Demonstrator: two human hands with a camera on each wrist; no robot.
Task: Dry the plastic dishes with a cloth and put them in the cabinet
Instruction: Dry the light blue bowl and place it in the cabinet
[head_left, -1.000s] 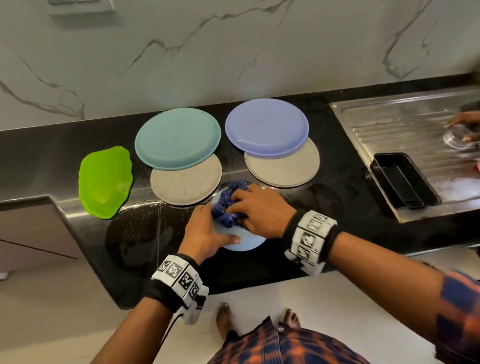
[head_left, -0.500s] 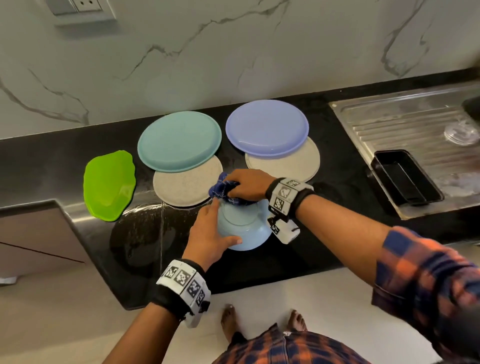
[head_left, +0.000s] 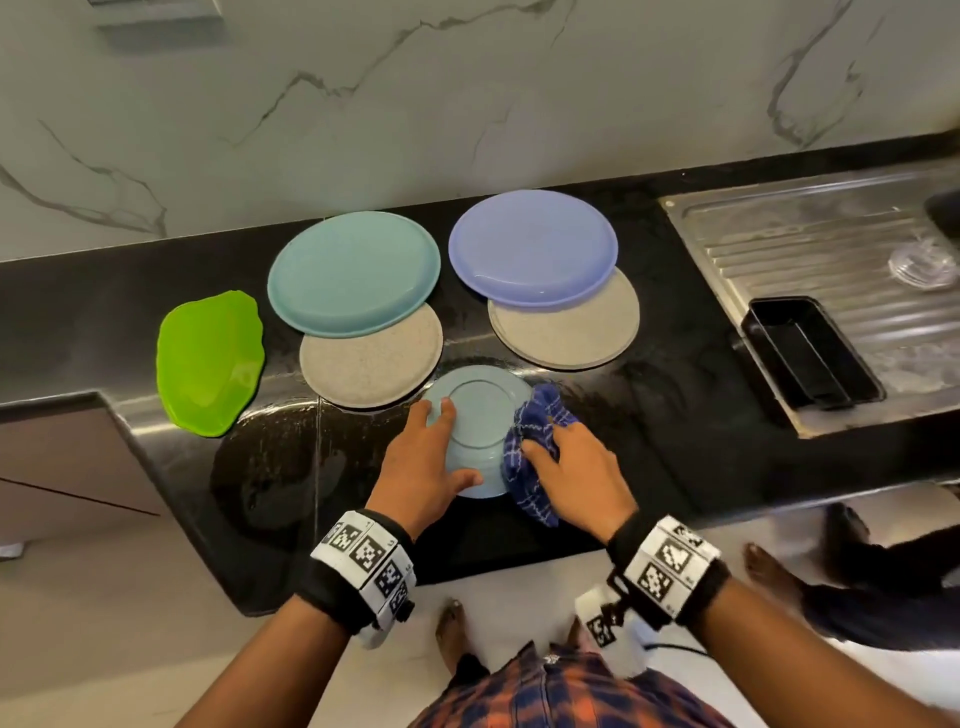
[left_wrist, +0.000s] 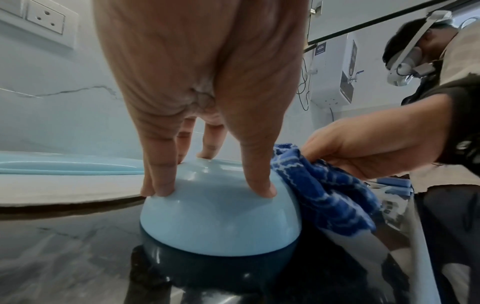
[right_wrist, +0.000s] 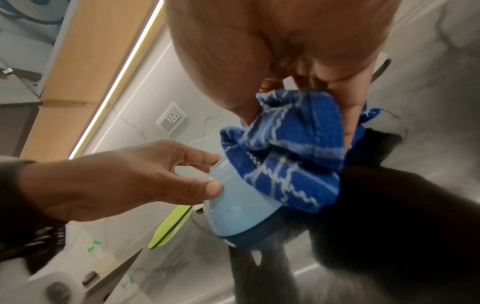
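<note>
A light blue plastic bowl (head_left: 480, 426) is set upside down on the black table (head_left: 675, 395), near its front edge and just in front of the two speckled grey plates (head_left: 369, 358). It is steadied by the left hand (head_left: 423, 462), whose grip is spread over the domed outside: fingertips (left_wrist: 155, 190) are pressed on one flank and the thumb on the other, curled round the shell. The blue checked cloth (head_left: 535, 452) is bunched in the clenched grip of the right hand (head_left: 582, 480) and laid against the bowl's right side.

The bowl is judged to be light and stiff, unlikely to break if dropped, but smooth and probably slippery where wet; glossy highlights are seen on its wall in the left wrist view. On the shiny, wet-looking table it could slide under a sideways wipe, so downward pressure from above is called for. For lifting, the rim or the raised foot ring is judged the surest hold, since the rounded wall offers little to catch. The cloth is soft and is easily moulded round the curve.
</note>
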